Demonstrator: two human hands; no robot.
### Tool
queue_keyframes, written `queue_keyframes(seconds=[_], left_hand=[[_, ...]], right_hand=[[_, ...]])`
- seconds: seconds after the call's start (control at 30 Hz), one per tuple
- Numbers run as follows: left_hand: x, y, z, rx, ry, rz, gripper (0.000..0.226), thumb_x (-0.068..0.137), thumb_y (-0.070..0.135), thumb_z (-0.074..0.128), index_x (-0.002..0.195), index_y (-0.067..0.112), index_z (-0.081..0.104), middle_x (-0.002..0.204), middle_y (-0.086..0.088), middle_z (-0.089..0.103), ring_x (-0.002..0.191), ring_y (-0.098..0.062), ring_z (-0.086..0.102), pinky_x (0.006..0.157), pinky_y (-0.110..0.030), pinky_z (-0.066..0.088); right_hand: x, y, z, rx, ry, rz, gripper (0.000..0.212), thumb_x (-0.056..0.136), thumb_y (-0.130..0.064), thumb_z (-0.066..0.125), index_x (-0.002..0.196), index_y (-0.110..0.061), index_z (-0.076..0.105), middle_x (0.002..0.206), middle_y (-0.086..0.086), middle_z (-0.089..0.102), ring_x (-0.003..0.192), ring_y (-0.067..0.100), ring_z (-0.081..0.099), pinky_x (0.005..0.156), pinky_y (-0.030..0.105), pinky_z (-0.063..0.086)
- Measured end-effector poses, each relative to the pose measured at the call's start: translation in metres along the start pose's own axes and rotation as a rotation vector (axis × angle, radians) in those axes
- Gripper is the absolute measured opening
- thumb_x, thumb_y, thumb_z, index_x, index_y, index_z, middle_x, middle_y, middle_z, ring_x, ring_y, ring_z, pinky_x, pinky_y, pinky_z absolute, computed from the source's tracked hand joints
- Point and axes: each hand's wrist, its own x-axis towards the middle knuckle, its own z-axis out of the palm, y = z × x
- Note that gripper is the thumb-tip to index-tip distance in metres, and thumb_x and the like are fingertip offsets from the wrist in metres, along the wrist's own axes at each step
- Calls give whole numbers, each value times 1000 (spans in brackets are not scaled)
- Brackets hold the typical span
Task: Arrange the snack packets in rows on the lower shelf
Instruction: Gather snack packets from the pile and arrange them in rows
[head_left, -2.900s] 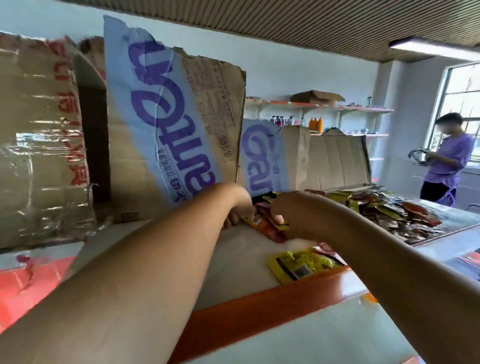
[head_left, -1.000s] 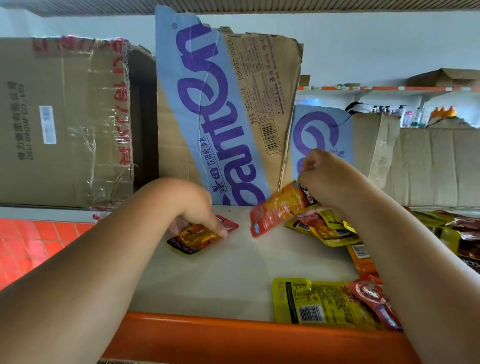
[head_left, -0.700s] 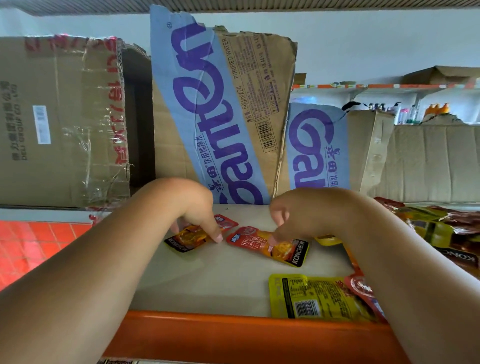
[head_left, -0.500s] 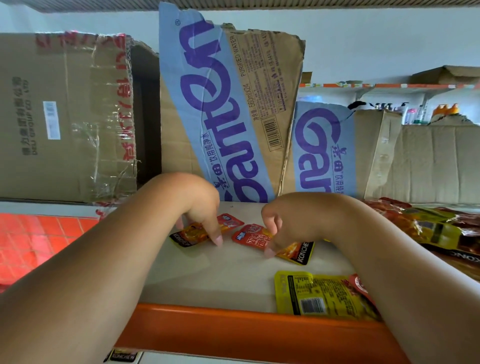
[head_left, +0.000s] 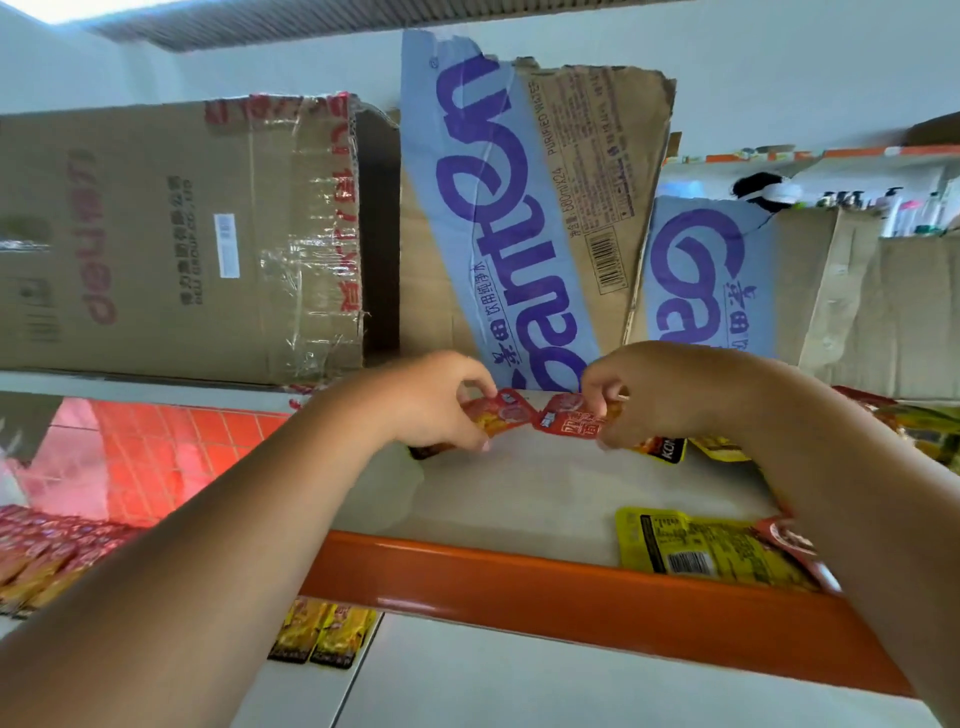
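"What's in each grip?"

"The left hand (head_left: 441, 405) has its thumb and fingers curled round a glossy red foil packet (head_left: 506, 415), pinching its edges. The right hand (head_left: 649, 395) pinches a second red packet (head_left: 569, 423) the same way. The two flat sachets meet corner to corner towards the back of the shelf (head_left: 545, 493)."

"Lying flat?"

"Seems so, though the fingers hide their outer ends, so I can't swear to it."

"What hems them in?"

"Behind, creased cardboard: a taped brown box (head_left: 182, 239) on the left, and a torn carton with a blue band (head_left: 519, 208) leaning just behind the hands. In front, a smooth orange lip (head_left: 519, 587). A yellow packet (head_left: 691, 545) lies against that lip on the right, and a crinkly heap of packets (head_left: 914, 421) crowds the far right."

"Any room?"

"A stretch of matt white shelf shows between the hands and the lip. Two yellow sachets (head_left: 324, 631) lie side by side on the shelf below (head_left: 571, 686)."
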Motion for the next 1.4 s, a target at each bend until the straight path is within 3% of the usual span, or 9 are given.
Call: queue_keyframes(seconds=[0.17, 0.3, 0.43, 0.57, 0.87, 0.97, 1.1, 1.27, 1.4], left_hand=[[-28, -31, -12, -126, 300, 75, 50, 76, 41, 87, 121, 40, 67, 106, 23, 59, 98, -1, 60, 84, -31, 54], [-50, -58, -20, -172, 455, 134, 44, 76, 40, 87, 115, 39, 68, 109, 17, 62, 92, 5, 55, 77, -27, 46], [-78, -94, -29, -212, 595, 166, 44, 73, 31, 90, 112, 31, 72, 97, 24, 57, 89, 22, 51, 71, -1, 35], [-121, -143, -40, -194, 716, 155, 44, 74, 29, 90, 115, 28, 73, 93, 23, 56, 84, 29, 48, 70, 3, 33], [-248, -300, -62, -165, 850, -32, 48, 79, 37, 86, 124, 29, 72, 103, 16, 65, 91, 0, 56, 76, -6, 38], [-285, -345, -63, -162, 839, -80, 51, 81, 34, 84, 129, 25, 70, 111, 12, 63, 95, 5, 52, 79, 1, 35], [-329, -399, -63, -144, 815, -159, 55, 82, 35, 83, 134, 23, 68, 120, 6, 66, 105, -8, 59, 83, -17, 45], [-358, -447, -51, -148, 791, -263, 57, 83, 39, 82, 136, 23, 66, 123, 5, 65, 101, -7, 58, 75, -4, 36], [-361, -478, -33, -164, 804, -311, 60, 82, 51, 80, 135, 26, 64, 121, 5, 66, 107, -13, 62, 90, -28, 54]], right_hand=[[-6, -19, -19, -19, 149, -38, 18, 83, -45, 76, 92, -38, 63, 92, -18, 52, 86, 2, 51, 68, 27, 39], [-2, -53, -22, 65, 272, -46, 20, 78, -46, 79, 91, -39, 66, 87, -16, 55, 79, 1, 54, 63, 26, 38], [10, -105, -8, 127, 373, -87, 22, 77, -48, 79, 89, -35, 65, 78, -14, 57, 71, 1, 55, 60, 26, 38], [29, -170, 14, 249, 403, -122, 19, 80, -39, 79, 89, -30, 65, 72, -13, 57, 60, 0, 54, 54, 20, 37], [82, -356, 65, 416, 452, -247, 21, 76, -31, 81, 85, -24, 64, 79, -7, 59, 68, 11, 53, 61, 28, 42], [93, -413, 84, 410, 459, -261, 19, 76, -31, 79, 85, -25, 64, 84, -9, 57, 74, 11, 52, 62, 23, 40], [110, -478, 117, 419, 421, -268, 19, 76, -33, 79, 85, -25, 63, 86, -10, 56, 78, 13, 53, 62, 28, 37], [131, -525, 157, 487, 356, -253, 20, 80, -35, 78, 85, -28, 60, 97, -6, 55, 82, 11, 52, 64, 28, 42], [147, -543, 186, 498, 308, -220, 27, 81, -41, 77, 84, -28, 54, 96, -4, 52, 80, 14, 54, 63, 30, 48]])
